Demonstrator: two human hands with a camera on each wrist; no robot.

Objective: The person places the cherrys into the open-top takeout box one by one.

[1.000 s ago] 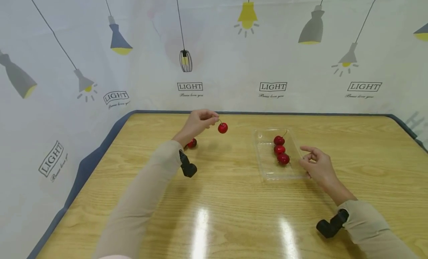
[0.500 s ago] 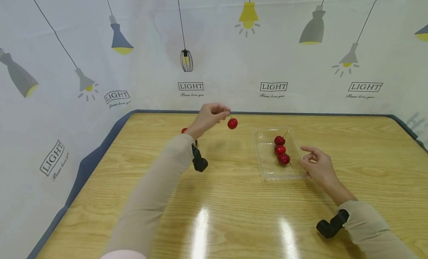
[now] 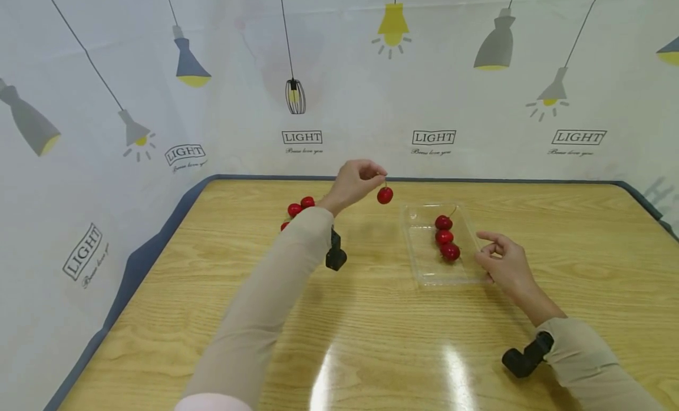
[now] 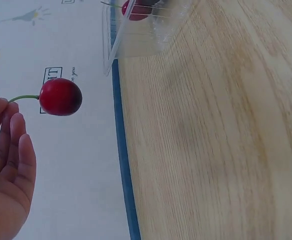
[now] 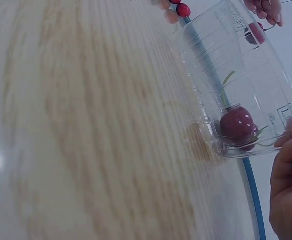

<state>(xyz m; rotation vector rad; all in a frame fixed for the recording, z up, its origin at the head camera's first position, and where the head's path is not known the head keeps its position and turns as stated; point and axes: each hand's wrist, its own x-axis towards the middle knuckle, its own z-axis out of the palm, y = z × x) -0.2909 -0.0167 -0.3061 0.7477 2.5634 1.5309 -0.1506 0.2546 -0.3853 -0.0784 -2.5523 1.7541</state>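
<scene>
My left hand (image 3: 355,183) pinches a red cherry (image 3: 385,196) by its stem, up in the air to the left of a clear plastic container (image 3: 416,263). The left wrist view shows the thin green stem (image 4: 23,97) between thumb and fingertips, with the fruit hanging free of the fingers. Inside the container, 3 red cherries (image 3: 444,237) lie in a row, one with its stem pointing up. On the container's right side, my right hand (image 3: 506,268) grips the rim between thumb and fingers; in the right wrist view a fingertip shows through the clear wall (image 5: 266,100).
Several more cherries (image 3: 294,210) lie on the wooden table (image 3: 403,334) at the left, partly hidden behind my left forearm. A pale curtain (image 3: 361,104) printed with lamps stands along the table's back and left edges. Each wrist wears a black camera (image 3: 522,361).
My left hand has moved right and slightly up with the cherry, toward the container. More of the loose cherries now show behind the forearm. My right hand and the container stay put.
</scene>
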